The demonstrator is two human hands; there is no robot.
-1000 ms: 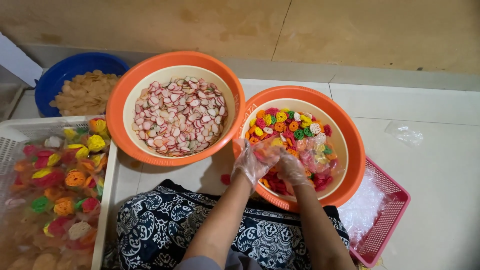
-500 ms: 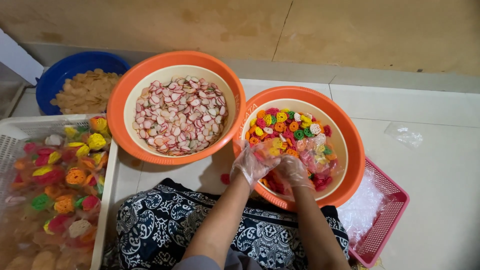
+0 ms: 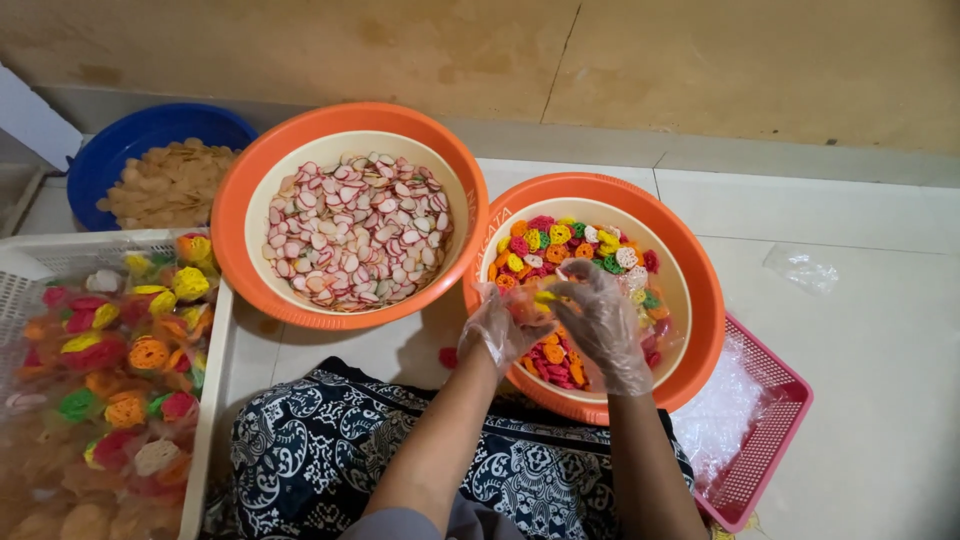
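Both hands wear thin clear plastic gloves. Right hand point(image 3: 607, 318): fingers curled together, tips meeting the left hand's over a small cluster of coloured crackers point(image 3: 545, 298). Left hand point(image 3: 508, 325): fingers cupped, closed around the same cluster. Hands sit over the near side of the right orange basin point(image 3: 700, 300), which holds mixed coloured crackers. Left of it: a larger orange basin point(image 3: 240, 215) of pink-edged white chips. A pink basket point(image 3: 770, 440) lies at right, a white crate point(image 3: 215, 370) of bagged crackers at left.
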